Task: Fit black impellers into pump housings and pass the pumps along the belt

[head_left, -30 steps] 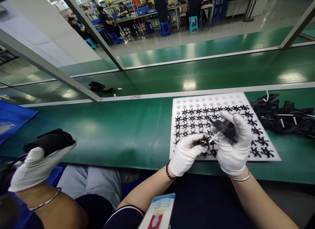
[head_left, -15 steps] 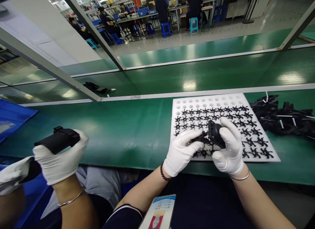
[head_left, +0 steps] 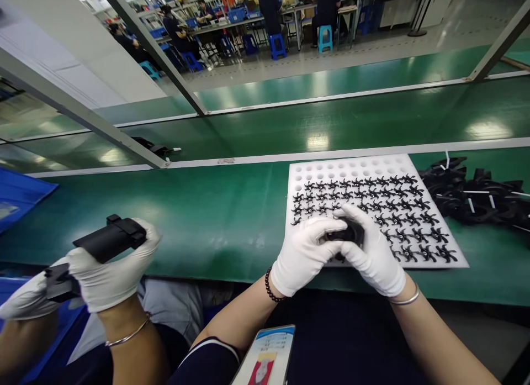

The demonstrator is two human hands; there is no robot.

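Observation:
Both my hands wear white gloves and meet over the near left corner of a white foam tray (head_left: 414,167). My left hand (head_left: 304,255) and my right hand (head_left: 370,252) together clasp a small black fan housing (head_left: 346,235), mostly hidden between the fingers. The tray holds several rows of small black impellers (head_left: 385,200) set in round holes; its far rows of holes are empty.
A pile of black fan housings with white tabs (head_left: 472,194) lies right of the tray on the green belt (head_left: 199,214). At left a co-worker's gloved hands (head_left: 107,269) hold a black part. A blue bin (head_left: 19,194) sits far left. A badge (head_left: 265,357) hangs below.
My hands came together and lowered onto the tray, closing round the black housing that my right hand held up before. The co-worker's hands shifted right with their black part.

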